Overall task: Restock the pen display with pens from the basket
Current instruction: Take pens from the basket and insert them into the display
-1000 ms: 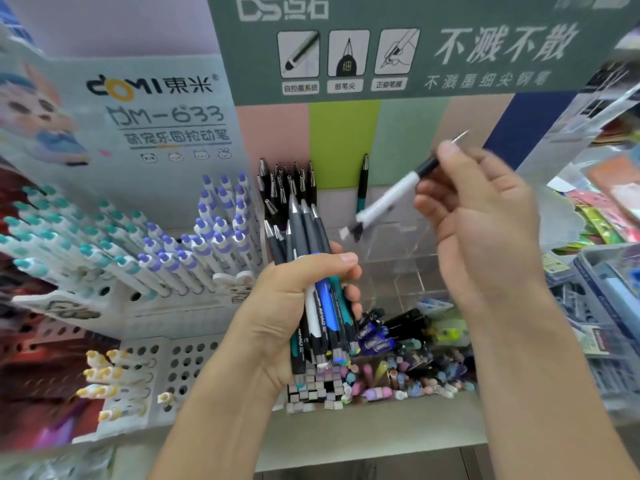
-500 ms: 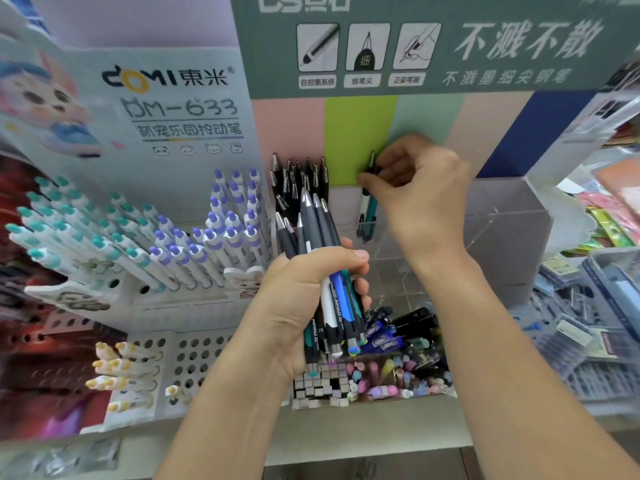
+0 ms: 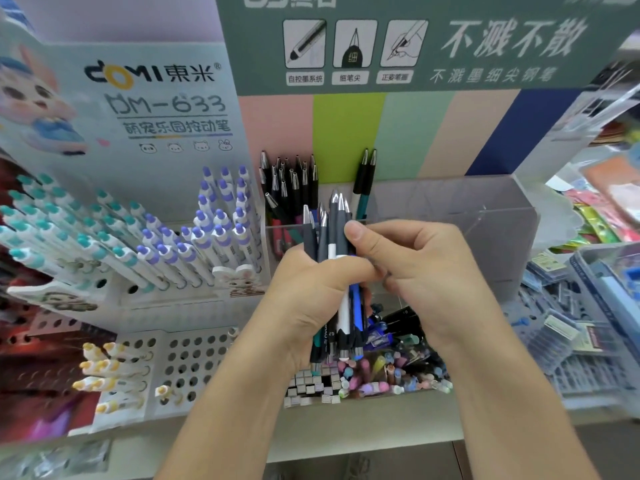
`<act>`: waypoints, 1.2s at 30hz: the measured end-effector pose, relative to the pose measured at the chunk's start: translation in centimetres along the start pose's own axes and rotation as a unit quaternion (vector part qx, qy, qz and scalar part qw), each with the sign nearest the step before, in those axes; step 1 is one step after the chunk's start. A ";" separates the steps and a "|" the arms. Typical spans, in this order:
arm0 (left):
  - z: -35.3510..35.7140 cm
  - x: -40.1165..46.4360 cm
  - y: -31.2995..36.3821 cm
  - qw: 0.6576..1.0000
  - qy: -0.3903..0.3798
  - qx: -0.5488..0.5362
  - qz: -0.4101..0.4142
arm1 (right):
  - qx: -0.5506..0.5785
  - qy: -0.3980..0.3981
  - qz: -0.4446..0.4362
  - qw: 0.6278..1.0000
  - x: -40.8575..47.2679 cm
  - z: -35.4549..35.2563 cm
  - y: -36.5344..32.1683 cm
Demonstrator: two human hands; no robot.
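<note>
1. Head view took in the pen display (image 3: 450, 216), a clear acrylic box under striped backing; its left compartment held a crowd of black pens (image 3: 291, 181), the next held just two teal pens (image 3: 365, 181) leaning at the back, and the compartments to the right looked bare
2. No basket could be made out with certainty
3. The left hand (image 3: 311, 292) was wrapped round a bundle of pens (image 3: 337, 271), tips up, in front of the display's front wall
4. The right hand (image 3: 415, 268) had its thumb laid on a dark pen near the top of the bundle and its fingers curled against the barrels lower down; it seemed to be picking one out, though whether the pinch had closed on it could not be told
5. Each pen was probably light, stiff and smooth-barrelled, so one would likely slide free easily yet drag its neighbours by their clips
6. The upper barrel just below the metal tip appeared the best place to pinch, with the left grip kept firm
</note>
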State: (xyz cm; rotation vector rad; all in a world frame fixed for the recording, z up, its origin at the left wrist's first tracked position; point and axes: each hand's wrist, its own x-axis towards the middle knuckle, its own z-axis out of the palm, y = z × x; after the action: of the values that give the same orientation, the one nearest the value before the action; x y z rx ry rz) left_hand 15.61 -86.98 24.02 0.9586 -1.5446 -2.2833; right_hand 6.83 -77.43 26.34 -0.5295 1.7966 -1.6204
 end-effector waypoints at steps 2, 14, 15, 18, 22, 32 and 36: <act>-0.1 0.2 -0.2 1.000 -0.009 0.001 -0.018 | 0.039 -0.003 0.039 0.998 0.5 -0.3 0.4; 0.4 0.0 -0.4 0.998 0.035 0.048 0.030 | -0.116 -0.004 0.043 0.992 1.4 -0.3 -0.6; 0.1 0.0 -0.4 0.997 0.036 0.058 0.029 | -0.102 -0.023 0.065 0.992 1.5 -0.4 -0.7; -0.1 -0.2 -0.5 0.998 0.037 0.059 -0.003 | -0.063 -0.049 0.110 0.991 1.7 -0.3 -0.5; 0.1 -0.6 -0.4 0.999 0.018 0.006 -0.040 | 0.061 -0.036 0.148 0.987 2.1 -0.3 0.2; 0.2 -0.7 0.0 0.984 -0.005 -0.158 -0.083 | 0.315 0.107 0.021 0.943 3.6 -0.7 0.3; -0.4 -0.8 -0.1 0.977 0.000 -0.200 -0.070 | 0.151 0.177 -0.168 0.958 4.9 -2.1 -0.8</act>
State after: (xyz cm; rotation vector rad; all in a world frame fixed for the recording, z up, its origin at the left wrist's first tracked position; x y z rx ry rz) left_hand 16.47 -86.80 24.19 0.9753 -0.9810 -2.5509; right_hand 1.85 -79.39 26.16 -0.4402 1.7191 -2.3007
